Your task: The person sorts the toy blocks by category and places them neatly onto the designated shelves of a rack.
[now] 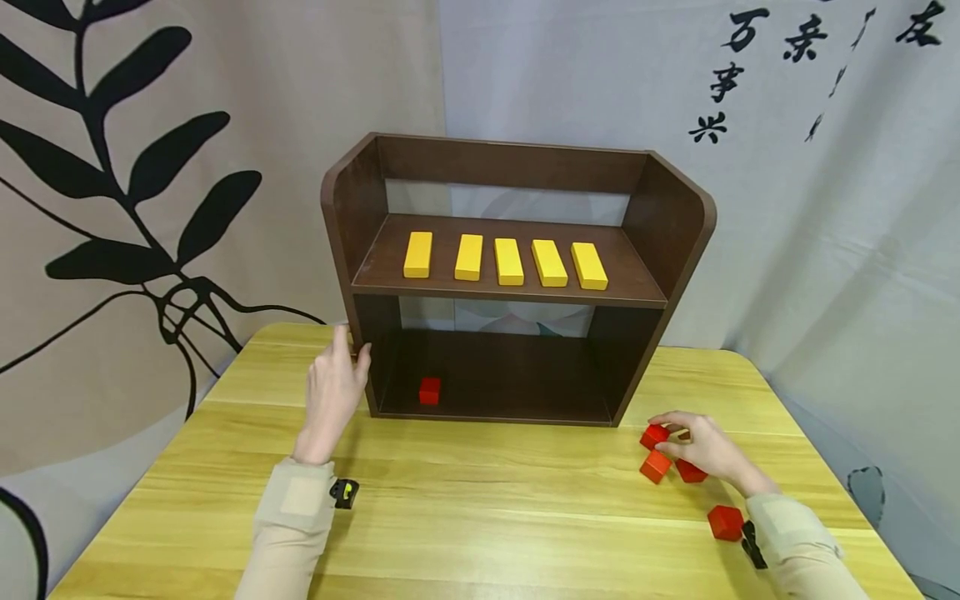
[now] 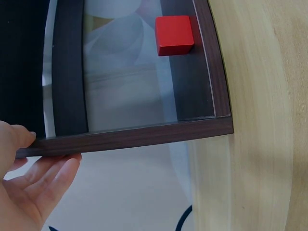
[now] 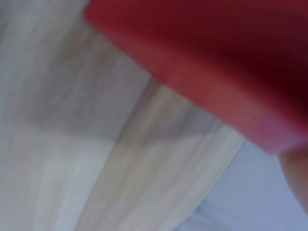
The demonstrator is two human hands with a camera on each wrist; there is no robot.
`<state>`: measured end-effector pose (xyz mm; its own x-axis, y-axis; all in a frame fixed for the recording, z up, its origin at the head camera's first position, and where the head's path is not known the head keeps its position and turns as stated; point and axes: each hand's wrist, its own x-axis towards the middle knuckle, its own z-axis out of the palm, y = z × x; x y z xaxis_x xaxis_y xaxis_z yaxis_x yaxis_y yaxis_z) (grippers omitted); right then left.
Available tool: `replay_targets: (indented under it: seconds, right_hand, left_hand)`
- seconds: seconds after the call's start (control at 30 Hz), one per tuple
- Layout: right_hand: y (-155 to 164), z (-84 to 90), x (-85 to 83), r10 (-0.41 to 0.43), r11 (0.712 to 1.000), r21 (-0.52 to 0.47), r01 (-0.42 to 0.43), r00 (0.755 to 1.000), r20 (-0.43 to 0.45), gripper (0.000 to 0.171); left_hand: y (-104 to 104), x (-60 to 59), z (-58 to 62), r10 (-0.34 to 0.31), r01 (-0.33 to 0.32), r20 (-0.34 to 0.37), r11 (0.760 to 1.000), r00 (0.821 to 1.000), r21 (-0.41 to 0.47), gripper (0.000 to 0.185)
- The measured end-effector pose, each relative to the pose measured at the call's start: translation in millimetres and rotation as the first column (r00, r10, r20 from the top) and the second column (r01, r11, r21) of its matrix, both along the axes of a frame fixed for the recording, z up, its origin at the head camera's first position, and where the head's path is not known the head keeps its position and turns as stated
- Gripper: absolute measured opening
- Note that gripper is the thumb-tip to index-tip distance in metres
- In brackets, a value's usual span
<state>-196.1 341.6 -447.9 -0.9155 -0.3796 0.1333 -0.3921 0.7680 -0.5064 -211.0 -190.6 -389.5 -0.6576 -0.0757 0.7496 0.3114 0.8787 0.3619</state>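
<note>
A dark brown shelf unit (image 1: 360,208) stands on the yellow wooden table (image 1: 480,500). Several yellow blocks (image 1: 508,261) lie in a row on its upper board. One red cube (image 1: 429,390) (image 2: 174,34) sits in the lower compartment near the left. My left hand (image 1: 337,387) (image 2: 33,187) rests with straight fingers against the shelf's left side wall (image 2: 130,137). My right hand (image 1: 696,446) lies at the table's right, fingers curled round a red cube (image 1: 654,435) (image 3: 216,62). The right wrist view is blurred and filled by that cube.
Three more red cubes lie by my right hand: one (image 1: 656,467) in front of the held cube, one (image 1: 690,472) under the palm, one (image 1: 726,522) near the wrist. Printed curtains hang behind the table. The table's right edge is close to the cubes.
</note>
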Motion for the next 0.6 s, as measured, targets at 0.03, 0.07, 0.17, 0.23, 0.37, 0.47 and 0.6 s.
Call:
replay_targets:
  seconds: [0.03,0.07,0.17,0.23,0.37,0.47,0.6]
  right_hand:
    - [0,0.0,0.0,-0.001,1.0,0.002,0.001,1.0,-0.008,0.035]
    - [0,0.1,0.1,-0.001,1.0,0.004,0.001,1.0,-0.015,0.035]
    - [-1,0.6,0.9,-0.006,1.0,0.012,0.006,0.999,-0.036,0.035]
    - [-1,1.1,1.9,-0.006,1.0,0.02,0.007,0.999,-0.049,0.035]
    - [-4,2.9,3.8,0.002,0.999,0.038,0.001,0.997,-0.081,0.034]
    - [-7,6.6,5.6,0.021,0.999,0.042,-0.016,0.993,-0.115,0.034]
    - [-16,15.8,9.2,0.047,0.998,0.045,-0.041,0.988,-0.149,0.035]
  left_hand:
    - [0,0.0,0.1,0.0,0.0,-0.001,1.0,1.0,0.0,0.026]
    - [0,0.1,0.2,0.0,0.0,-0.001,1.0,1.0,0.0,0.026]
    - [0,0.1,0.2,-0.001,0.001,-0.006,1.0,1.0,0.0,0.025]
    - [0,0.0,-0.1,-0.002,0.002,-0.009,1.0,1.0,0.0,0.025]
    - [0,-0.1,-0.5,-0.002,0.002,-0.007,1.0,1.0,0.003,0.026]
    - [0,-0.2,-0.3,-0.003,0.003,-0.005,1.0,1.0,0.006,0.027]
    - [0,-0.2,-0.1,-0.002,0.003,-0.007,1.0,1.0,0.006,0.027]
